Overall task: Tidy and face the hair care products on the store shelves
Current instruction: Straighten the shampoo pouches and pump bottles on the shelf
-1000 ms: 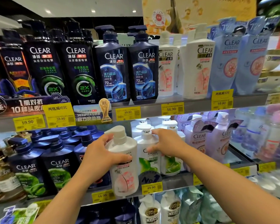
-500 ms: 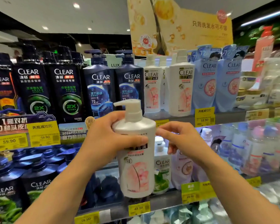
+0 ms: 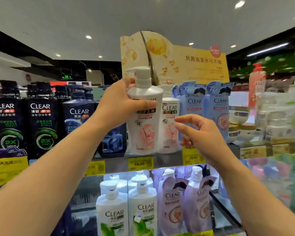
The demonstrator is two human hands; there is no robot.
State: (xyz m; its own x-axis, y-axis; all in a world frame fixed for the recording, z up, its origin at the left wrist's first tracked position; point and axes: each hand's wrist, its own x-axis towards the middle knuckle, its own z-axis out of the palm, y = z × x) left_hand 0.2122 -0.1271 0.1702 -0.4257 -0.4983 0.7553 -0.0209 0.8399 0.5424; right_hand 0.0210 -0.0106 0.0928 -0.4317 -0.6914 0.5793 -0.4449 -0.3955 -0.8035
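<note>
My left hand (image 3: pixel 124 103) grips a white pump bottle with a pink flower label (image 3: pixel 144 126) by its shoulder, holding it at the upper shelf (image 3: pixel 169 159), just left of a matching white bottle (image 3: pixel 169 133) that stands there. Its label faces me. My right hand (image 3: pixel 201 135) hovers in front of the shelf to the right, fingers loosely spread, holding nothing. Whether the held bottle's base touches the shelf is hard to tell.
Dark Clear bottles (image 3: pixel 41 120) fill the upper shelf to the left, light blue refill pouches (image 3: pixel 194 108) to the right. Below stand white green-label bottles (image 3: pixel 112 210) and lilac pouches (image 3: pixel 172 206). Yellow price tags (image 3: pixel 140 163) line the shelf edge. A yellow display card (image 3: pixel 194 65) rises behind.
My left hand has lifted the white bottle from the lower shelf up to the upper shelf beside its match. My right hand has left the lower bottles and risen, open. My view has tilted upward.
</note>
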